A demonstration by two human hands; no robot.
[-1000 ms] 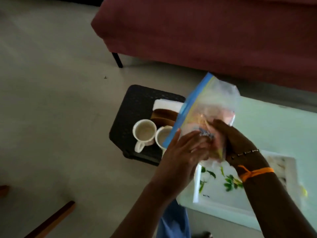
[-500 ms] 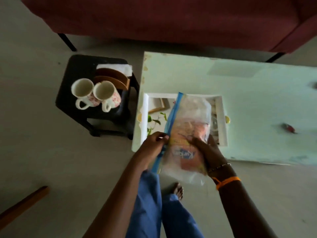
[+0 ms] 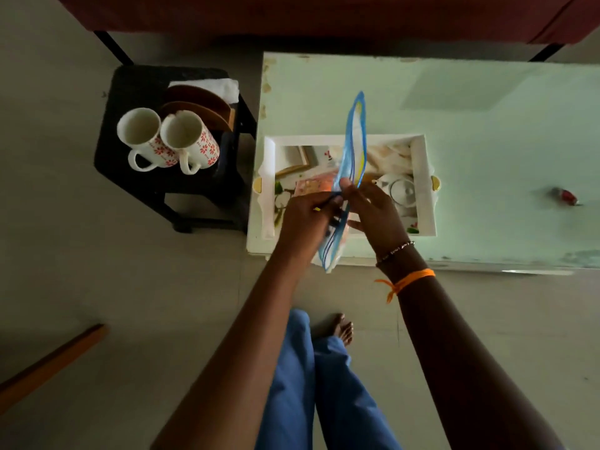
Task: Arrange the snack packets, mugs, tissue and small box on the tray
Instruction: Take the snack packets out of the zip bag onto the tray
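Both hands pinch the zip bag [image 3: 354,131] edge-on over the tray [image 3: 425,190], left hand [image 3: 305,219] and right hand [image 3: 376,216] gripping its near end, long axis running away from them, snack packets inside.

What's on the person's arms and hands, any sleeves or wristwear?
Both forearms are bare, no sleeves or gloves. Left hand and wrist carry nothing. The right hand has two things at its wrist: a thin beaded bracelet and, below it, an orange thread knotted with loose ends.

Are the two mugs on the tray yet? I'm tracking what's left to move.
No, both mugs stand on the black stool beside the table, not on the white tray.
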